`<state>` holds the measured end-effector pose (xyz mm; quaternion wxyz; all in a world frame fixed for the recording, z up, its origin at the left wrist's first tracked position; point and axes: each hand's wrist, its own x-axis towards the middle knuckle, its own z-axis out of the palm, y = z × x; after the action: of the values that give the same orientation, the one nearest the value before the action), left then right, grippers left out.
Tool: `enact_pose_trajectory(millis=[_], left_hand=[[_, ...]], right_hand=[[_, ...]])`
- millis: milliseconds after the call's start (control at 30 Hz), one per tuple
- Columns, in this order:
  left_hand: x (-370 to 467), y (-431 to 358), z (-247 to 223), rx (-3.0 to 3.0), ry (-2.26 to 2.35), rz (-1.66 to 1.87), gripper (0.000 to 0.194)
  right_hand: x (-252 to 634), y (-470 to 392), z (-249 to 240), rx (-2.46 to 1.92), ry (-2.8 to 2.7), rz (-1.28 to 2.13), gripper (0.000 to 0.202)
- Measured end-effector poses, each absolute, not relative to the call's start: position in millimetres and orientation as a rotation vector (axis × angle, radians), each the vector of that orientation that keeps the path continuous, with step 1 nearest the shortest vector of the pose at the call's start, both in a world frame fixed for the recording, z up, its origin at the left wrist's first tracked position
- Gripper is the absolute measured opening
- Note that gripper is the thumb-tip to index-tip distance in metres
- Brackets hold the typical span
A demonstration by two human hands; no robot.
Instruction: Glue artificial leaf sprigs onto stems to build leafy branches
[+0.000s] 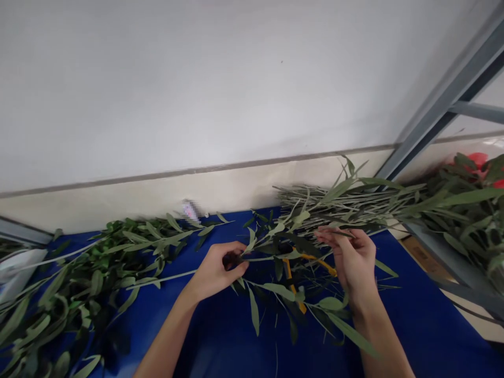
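In the head view, a leafy sprig was held at centre above the blue table, its stem apparently pinched by the left hand's thumb and fingers. By the right hand, a leaf was clasped between closed fingertips. Between the hands, a yellow tool was partly covered by leaves. Stems were heaped at far right, foliage at left. Print on a box at right was too small to read.

I see a blue table, green leaves, yellow handles (rather bright) and a greyish-white wall.
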<state>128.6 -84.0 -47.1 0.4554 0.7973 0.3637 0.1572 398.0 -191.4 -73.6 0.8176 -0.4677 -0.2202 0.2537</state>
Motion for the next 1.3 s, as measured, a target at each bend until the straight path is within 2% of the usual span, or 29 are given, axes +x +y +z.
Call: enact_pose_trajectory(millis=[667,1300], left_hand=[[129.7,-83.0,-40.6,1.925,0.917,0.379,0.026],[129.2,-83.0,-40.2,1.931,0.907,0.396,0.020]], right_hand=[[385.5,-188.2,-77.5,-1.049,-0.506,0.632,0.014],[384.7,-187.4,-84.7,-1.063,-0.506,0.610,0.016]])
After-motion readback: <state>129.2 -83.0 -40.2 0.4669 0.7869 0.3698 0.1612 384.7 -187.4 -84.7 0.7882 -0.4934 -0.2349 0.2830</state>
